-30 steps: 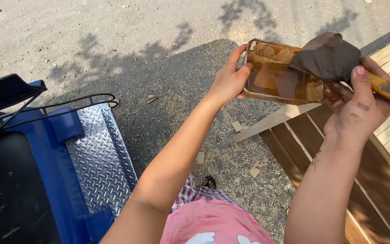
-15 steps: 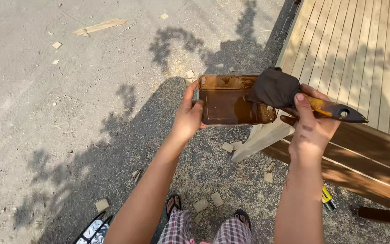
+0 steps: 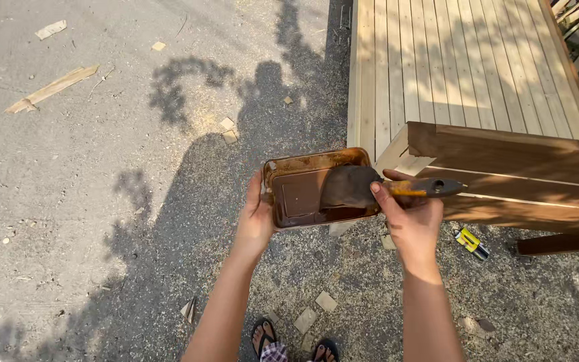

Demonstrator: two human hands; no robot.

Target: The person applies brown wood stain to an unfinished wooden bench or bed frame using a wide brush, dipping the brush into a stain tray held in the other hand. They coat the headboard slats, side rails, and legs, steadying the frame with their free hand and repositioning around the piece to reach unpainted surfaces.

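Head view: person standing on gravel beside a wooden deck (image 3: 477,74).
Tray (image 3: 316,189): held out in front, stain pooled inside; judged light, thin-walled, wet and slippery; best taken by the rim.
Left hand (image 3: 254,218): closed on the tray's left edge.
Right hand (image 3: 411,218): closed around the brush (image 3: 376,186), bristles in the tray.

Gravel ground (image 3: 102,221) strewn with wood offcuts (image 3: 51,88) beside plank deck (image 3: 464,67)

The blue metal-stepped vehicle seen earlier is out of view. The brown-stained rectangular plastic tray (image 3: 316,189) and wide stain-soaked brush (image 3: 370,186) now sit lower, just beside the pale wooden deck's (image 3: 464,74) dark-stained corner.
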